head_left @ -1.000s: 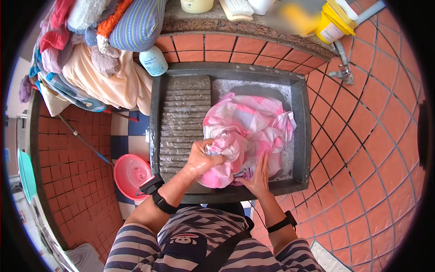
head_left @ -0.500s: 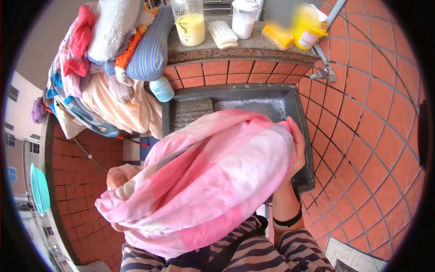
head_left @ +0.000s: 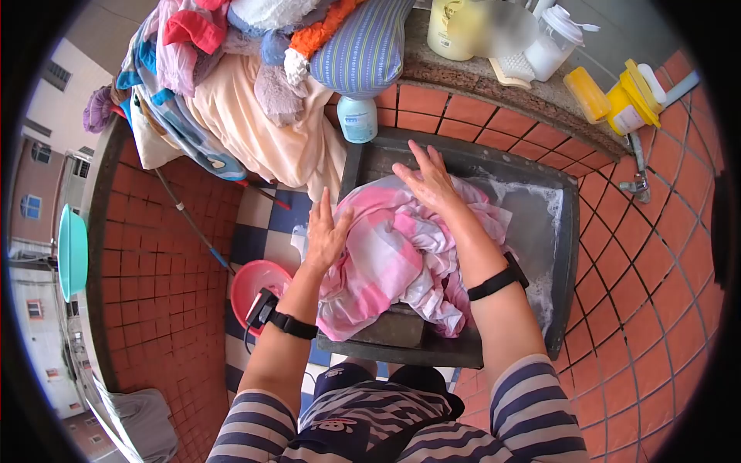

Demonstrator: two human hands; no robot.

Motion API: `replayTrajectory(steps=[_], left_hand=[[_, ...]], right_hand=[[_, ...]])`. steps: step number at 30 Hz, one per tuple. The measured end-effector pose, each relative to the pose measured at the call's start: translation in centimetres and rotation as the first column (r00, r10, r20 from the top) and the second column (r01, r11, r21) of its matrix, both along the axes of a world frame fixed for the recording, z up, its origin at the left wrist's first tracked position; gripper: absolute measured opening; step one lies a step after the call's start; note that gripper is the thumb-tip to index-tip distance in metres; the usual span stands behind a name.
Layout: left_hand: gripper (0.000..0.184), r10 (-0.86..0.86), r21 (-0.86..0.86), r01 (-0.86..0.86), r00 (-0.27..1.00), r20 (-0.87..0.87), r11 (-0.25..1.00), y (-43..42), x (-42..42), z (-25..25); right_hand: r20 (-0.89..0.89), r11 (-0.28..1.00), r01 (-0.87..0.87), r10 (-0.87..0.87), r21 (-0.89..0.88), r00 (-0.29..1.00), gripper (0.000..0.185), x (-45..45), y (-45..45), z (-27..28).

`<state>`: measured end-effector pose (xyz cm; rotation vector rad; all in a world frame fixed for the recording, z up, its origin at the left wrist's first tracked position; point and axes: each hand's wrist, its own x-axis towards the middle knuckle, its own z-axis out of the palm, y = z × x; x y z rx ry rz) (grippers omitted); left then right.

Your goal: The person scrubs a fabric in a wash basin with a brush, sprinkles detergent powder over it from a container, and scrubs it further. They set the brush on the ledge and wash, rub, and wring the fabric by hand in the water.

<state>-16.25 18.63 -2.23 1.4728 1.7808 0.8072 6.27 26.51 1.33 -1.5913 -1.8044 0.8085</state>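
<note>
A pink and white checked cloth [head_left: 386, 239] lies bunched in the dark stone wash sink [head_left: 570, 262], over its washboard side and hanging past the left rim. My left hand [head_left: 328, 235] is at the cloth's left edge, fingers spread. Over the cloth's upper part is my right hand [head_left: 431, 184], its fingers stretched out and apart. Neither hand grips the cloth; whether the palms touch it I cannot tell. Soapy water [head_left: 525, 220] with foam fills the sink's right side.
A blue-white bottle [head_left: 357, 119] stands behind the sink, beside a heap of laundry [head_left: 255, 100]. On the ledge are a scrubbing brush [head_left: 511, 71], a white-lidded container [head_left: 554, 42] and a yellow tub [head_left: 637, 100]. A tap [head_left: 639, 184] projects at right; a pink basin [head_left: 258, 289] sits on the floor.
The cloth, held up in a bundle between both hands before, now lies in the sink. Both hands have let go and opened. The view has shifted left.
</note>
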Motion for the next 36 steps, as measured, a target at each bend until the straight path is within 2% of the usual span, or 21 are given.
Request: replayTrajectory(steps=[2,3,5,7,8,11,13,15,18,19,21,22,24,26,28,29,30,31,33,35,36], left_hand=[[0.077,-0.064,-0.109,0.049,0.988,-0.142,0.993,2.4,4.3,-3.7],[0.068,-0.104,-0.133,0.045,0.87,-0.483,0.99,1.6,6.5,-1.9],[0.064,-0.112,-0.049,0.102,0.957,-0.268,0.994,-0.8,6.4,-1.9],[0.056,-0.214,0.133,0.218,0.976,-0.044,0.967,-5.6,4.8,-0.3],[0.052,-0.279,0.198,0.278,0.96,-0.025,0.94,-8.6,4.2,1.3],[0.035,-0.424,0.374,0.462,0.887,-0.184,0.804,-16.7,4.4,2.6],[0.02,-0.371,0.522,0.366,0.923,-0.1,0.77,-16.0,5.5,-4.0],[0.006,-0.181,0.369,0.185,0.982,-0.047,0.911,-7.4,7.3,-5.2],[0.013,-0.196,-0.024,0.197,0.947,-0.255,0.98,4.1,7.5,-5.4],[0.013,-0.082,0.27,0.202,0.914,-0.398,0.941,6.5,7.0,-6.7],[0.026,-0.139,0.083,0.243,0.766,-0.628,0.966,6.2,6.3,-2.0],[0.042,-0.098,0.137,0.218,0.804,-0.587,0.966,3.6,5.6,-1.6],[0.058,-0.182,-0.097,0.154,0.818,-0.546,0.983,-4.9,3.4,1.3],[0.056,-0.158,0.084,0.201,0.917,-0.366,0.976,-13.4,1.2,-0.9],[0.035,-0.133,0.194,0.169,0.974,-0.186,0.966,-17.2,3.4,-0.8],[0.024,-0.207,0.239,0.283,0.931,-0.301,0.929,-16.1,4.7,-2.5],[0.016,-0.174,0.419,0.245,0.964,-0.201,0.874,-11.1,6.3,-4.1],[0.015,-0.114,0.436,0.185,0.976,-0.184,0.881,-6.5,7.9,-5.9],[0.029,-0.057,0.219,0.134,0.943,-0.327,0.967,4.1,10.1,-6.9],[0.032,-0.018,0.259,0.122,0.928,-0.373,0.958,9.3,10.6,-6.3],[0.033,-0.104,0.043,0.134,0.901,-0.422,0.99,9.0,10.4,-5.2]], right_hand=[[0.27,0.992,0.081,-0.052,-0.1,0.961,0.068,-2.9,1.5,-3.8],[0.335,0.965,0.063,0.026,-0.254,0.942,0.066,-3.7,0.8,-5.3],[0.353,0.933,-0.146,0.265,-0.33,0.897,0.059,-3.2,-1.5,-6.4],[0.104,0.977,-0.161,0.176,-0.141,0.979,0.049,-1.7,-7.8,-5.3],[0.166,0.988,-0.148,0.139,0.043,0.976,0.044,-1.1,-12.2,-3.8],[0.045,0.933,0.165,-0.189,0.32,0.981,0.036,-1.5,-23.3,-2.4],[0.226,0.925,0.069,-0.163,0.374,0.96,0.031,-2.1,-23.6,-5.6],[0.29,0.952,0.065,-0.156,0.299,0.944,0.026,-3.0,-14.7,-7.9],[0.426,0.985,0.06,-0.123,0.16,0.896,0.025,-2.9,-5.8,-8.9],[0.482,0.974,0.037,-0.145,0.225,0.864,0.026,-2.9,-3.7,-8.5],[0.388,0.98,0.02,-0.097,0.197,0.917,0.025,-2.1,-5.6,-8.9],[0.275,0.986,-0.014,-0.033,0.169,0.961,0.025,-1.9,-6.9,-8.8],[0.289,0.987,0.041,-0.085,0.154,0.953,0.024,-1.3,-14.0,-4.7],[0.14,0.945,0.143,-0.191,0.294,0.972,0.036,-0.7,-22.0,-4.2],[0.143,0.92,0.231,-0.287,0.317,0.947,0.041,-1.4,-25.0,-5.7],[0.183,0.913,0.22,-0.295,0.344,0.938,0.042,-1.7,-24.2,-6.4],[0.236,0.929,0.127,-0.218,0.348,0.947,0.035,-1.2,-20.1,-7.6],[0.295,0.946,0.201,-0.275,0.256,0.915,0.029,-1.0,-14.7,-8.5],[0.477,0.924,0.338,-0.381,0.177,0.792,0.028,0.3,-5.1,-10.4],[0.402,0.754,0.359,-0.616,0.55,0.677,0.029,-0.4,0.5,-10.5],[0.308,0.911,0.317,-0.391,0.265,0.867,0.029,0.3,0.5,-11.6]])
